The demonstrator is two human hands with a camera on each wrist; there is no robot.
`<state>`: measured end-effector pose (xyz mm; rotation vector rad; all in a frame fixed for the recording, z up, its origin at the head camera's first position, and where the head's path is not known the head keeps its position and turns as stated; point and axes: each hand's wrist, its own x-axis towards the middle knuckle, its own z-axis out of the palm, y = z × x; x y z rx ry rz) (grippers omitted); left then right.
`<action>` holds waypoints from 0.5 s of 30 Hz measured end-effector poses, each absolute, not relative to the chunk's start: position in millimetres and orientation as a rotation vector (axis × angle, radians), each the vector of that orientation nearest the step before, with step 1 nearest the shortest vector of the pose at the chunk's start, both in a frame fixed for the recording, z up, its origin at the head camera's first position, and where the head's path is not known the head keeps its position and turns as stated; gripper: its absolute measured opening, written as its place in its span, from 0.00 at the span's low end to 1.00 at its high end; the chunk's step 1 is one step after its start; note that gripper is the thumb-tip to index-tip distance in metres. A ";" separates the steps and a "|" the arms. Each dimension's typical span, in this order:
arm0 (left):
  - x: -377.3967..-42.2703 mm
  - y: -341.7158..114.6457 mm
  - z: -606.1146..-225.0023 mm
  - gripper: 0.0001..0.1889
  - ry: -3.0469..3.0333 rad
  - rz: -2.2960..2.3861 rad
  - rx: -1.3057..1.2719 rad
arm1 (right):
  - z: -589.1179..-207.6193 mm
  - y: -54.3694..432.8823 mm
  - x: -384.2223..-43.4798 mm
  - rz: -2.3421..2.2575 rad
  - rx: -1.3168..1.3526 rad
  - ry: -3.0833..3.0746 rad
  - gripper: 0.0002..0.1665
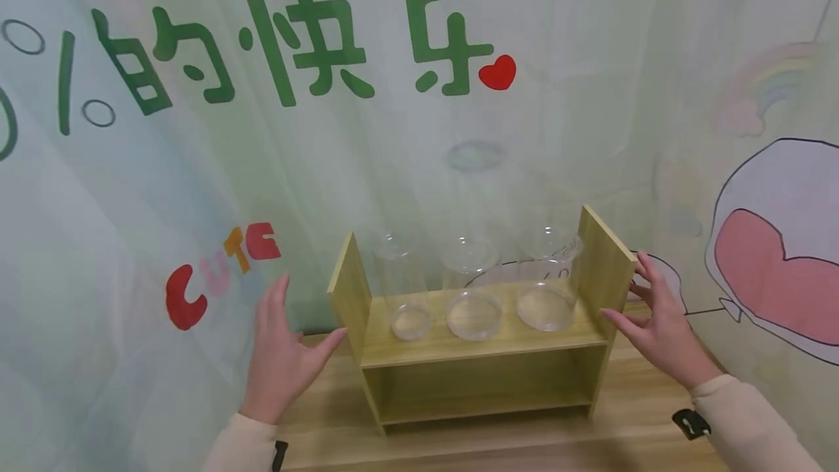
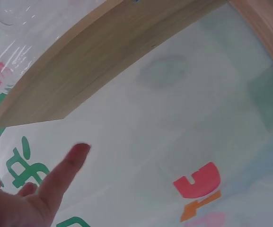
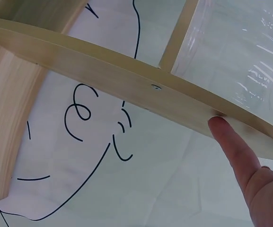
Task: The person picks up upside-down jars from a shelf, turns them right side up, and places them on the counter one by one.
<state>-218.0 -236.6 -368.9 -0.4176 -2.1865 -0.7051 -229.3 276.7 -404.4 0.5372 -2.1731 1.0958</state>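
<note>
A small two-tier wooden shelf (image 1: pixel 485 355) stands on the table, with upright side panels at both ends. Three clear cylindrical containers sit in a row on its upper board: a narrower one on the left (image 1: pixel 411 323), one in the middle (image 1: pixel 475 315) and one on the right (image 1: pixel 546 306). My left hand (image 1: pixel 282 355) is beside the left panel (image 2: pixel 70 71), fingers spread and thumb pointing at it. At the right panel (image 3: pixel 141 90), my right hand (image 1: pixel 665 323) has its thumb (image 3: pixel 226 130) against the panel's surface, its other fingers extended near the outer edge.
The shelf's lower level (image 1: pixel 485 384) holds nothing visible. Close behind hangs a printed curtain (image 1: pixel 393 166) with green characters and cartoon drawings. Wood-grain table top (image 1: pixel 472 443) extends in front of the shelf. Black straps (image 1: pixel 691 424) show at the cream sleeves (image 1: pixel 747 414).
</note>
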 end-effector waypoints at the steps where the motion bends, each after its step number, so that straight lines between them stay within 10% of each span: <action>1: -219.7 -235.8 -366.2 0.62 -2.171 -0.689 -0.439 | -404.3 277.0 -230.0 1.079 0.534 -2.165 0.69; 15: -233.9 -215.2 -332.7 0.57 -2.126 -0.583 -0.519 | -399.5 276.2 -238.4 0.932 0.603 -2.097 0.67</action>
